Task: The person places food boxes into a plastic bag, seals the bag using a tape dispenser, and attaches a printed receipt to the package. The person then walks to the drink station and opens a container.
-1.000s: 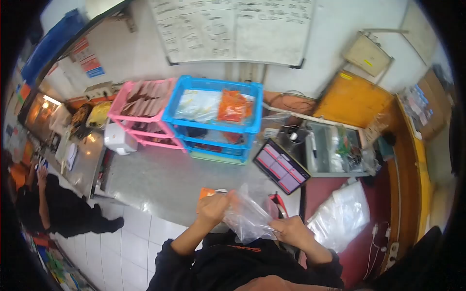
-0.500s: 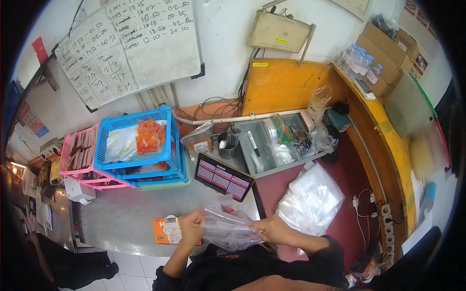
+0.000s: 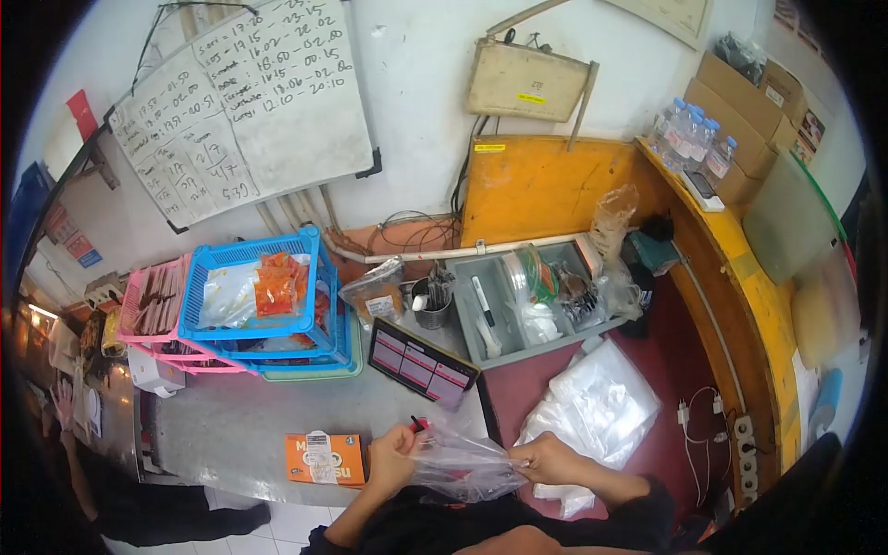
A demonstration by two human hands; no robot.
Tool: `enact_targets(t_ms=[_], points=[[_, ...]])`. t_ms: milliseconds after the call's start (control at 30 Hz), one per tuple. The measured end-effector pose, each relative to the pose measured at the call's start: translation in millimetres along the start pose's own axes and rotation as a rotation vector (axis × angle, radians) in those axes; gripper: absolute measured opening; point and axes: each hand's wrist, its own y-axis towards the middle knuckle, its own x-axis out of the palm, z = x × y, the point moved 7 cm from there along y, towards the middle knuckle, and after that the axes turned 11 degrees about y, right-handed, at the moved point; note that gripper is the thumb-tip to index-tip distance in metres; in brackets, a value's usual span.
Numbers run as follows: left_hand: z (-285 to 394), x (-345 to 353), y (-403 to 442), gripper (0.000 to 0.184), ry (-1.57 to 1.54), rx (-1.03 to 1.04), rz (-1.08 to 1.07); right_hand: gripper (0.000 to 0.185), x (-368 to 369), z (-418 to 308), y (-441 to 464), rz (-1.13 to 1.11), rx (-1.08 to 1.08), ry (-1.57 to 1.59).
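A clear plastic bag [image 3: 467, 462] is stretched between my two hands in front of my dark shirt. My left hand [image 3: 392, 459] is closed on its left side, and my right hand [image 3: 548, 460] pinches its right side. Just left of my left hand, an orange box [image 3: 326, 459] with a white label lies on the metal table [image 3: 222, 421]. Beyond the bag rests a tablet [image 3: 422, 361] with a lit screen. A pile of clear plastic bags [image 3: 597, 407] lies on the red surface to the right.
Blue baskets [image 3: 254, 287] and pink baskets [image 3: 153, 301] hold packets at the back left. A metal cup [image 3: 432, 305] and a grey divided tray [image 3: 546, 301] stand behind the tablet. Sockets [image 3: 745, 453] and cables are at the right. Another person [image 3: 157, 495] is at the far left.
The view has swung right since the first frame, bringing the bottles and sockets into sight. The orange box now shows more fully. Both hands still hold the bag.
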Motion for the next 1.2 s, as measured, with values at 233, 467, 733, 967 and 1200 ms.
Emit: enact_targets(t_ms=[233, 467, 733, 967, 1200], points=[[95.3, -6.2, -19.6, 0.014, 0.477, 0.855, 0.194, 0.012, 17.7, -7.9, 18.0, -0.14, -0.093, -0.043], [118.3, -41.5, -48.1, 0.013, 0.854, 0.987, -0.15, 0.017, 14.6, -59.0, 24.5, -0.299, -0.289, -0.224], [112.0, -59.7, -55.7, 0.011, 0.864, 0.904, 0.019, 0.011, 13.7, -65.8, 19.8, -0.344, -0.353, -0.332], [122.1, -63.8, -46.2, 0.02, 0.868, 0.868, 0.154, 0.012, 4.9, -65.5, 19.0, -0.256, -0.301, -0.376], [104.0, -58.1, -32.3, 0.024, 0.685, 0.713, 0.102, 0.015, -2.1, -64.5, 14.5, -0.191, -0.294, -0.412]])
